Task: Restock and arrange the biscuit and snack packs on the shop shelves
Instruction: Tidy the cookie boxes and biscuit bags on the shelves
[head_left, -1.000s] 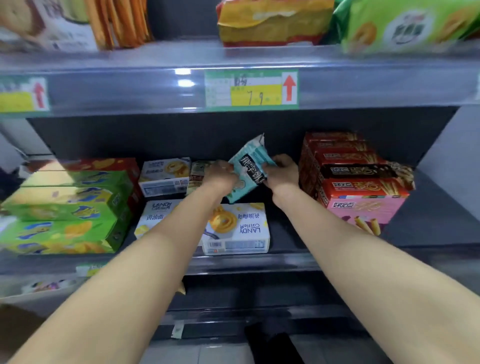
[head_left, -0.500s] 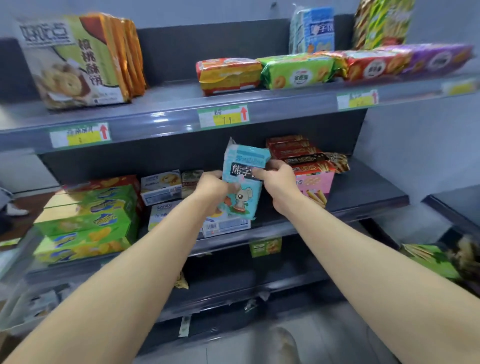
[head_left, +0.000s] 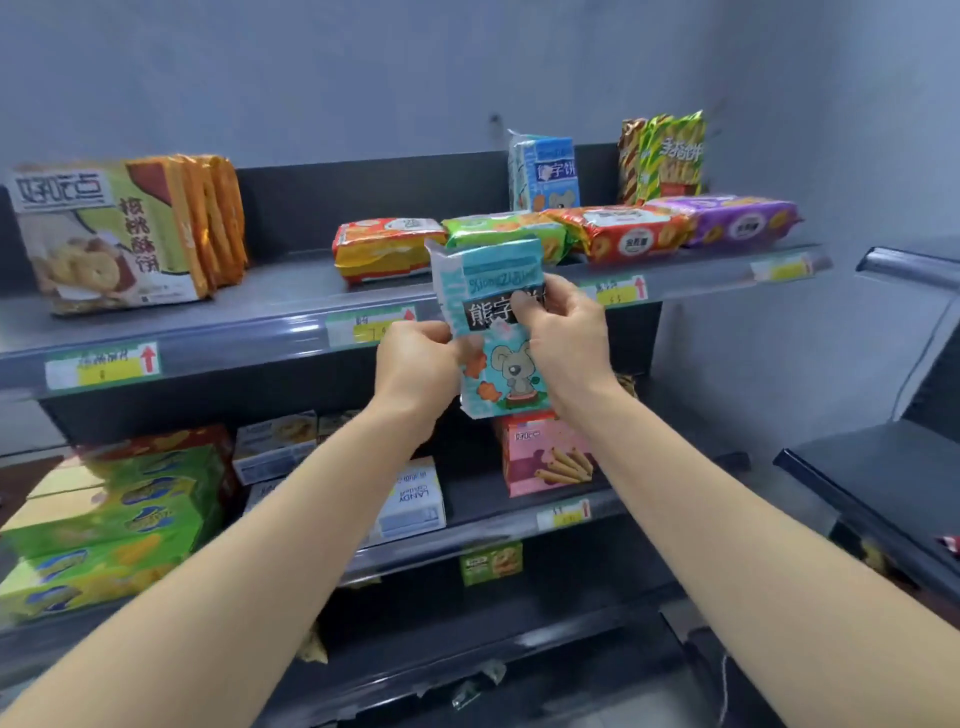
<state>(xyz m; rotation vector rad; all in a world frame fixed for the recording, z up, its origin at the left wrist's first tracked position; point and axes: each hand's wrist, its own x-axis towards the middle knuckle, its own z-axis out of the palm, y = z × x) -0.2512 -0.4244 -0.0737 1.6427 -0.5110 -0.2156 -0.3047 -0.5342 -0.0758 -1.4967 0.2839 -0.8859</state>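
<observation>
Holding: left hand (head_left: 415, 364) and right hand (head_left: 569, 340) pinch the teal biscuit pack (head_left: 496, 374) upright between their fingers (head_left: 522, 306).
Position: midair, before the top shelf (head_left: 291, 288) edge.
Risk: going in, it may knock the green pack (head_left: 483, 228) off.

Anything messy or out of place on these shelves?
Yes. Torn paper scraps dangle from the lowest rail, and a small green card hangs below the middle shelf. The teal pack is held, not yet shelved.
</observation>
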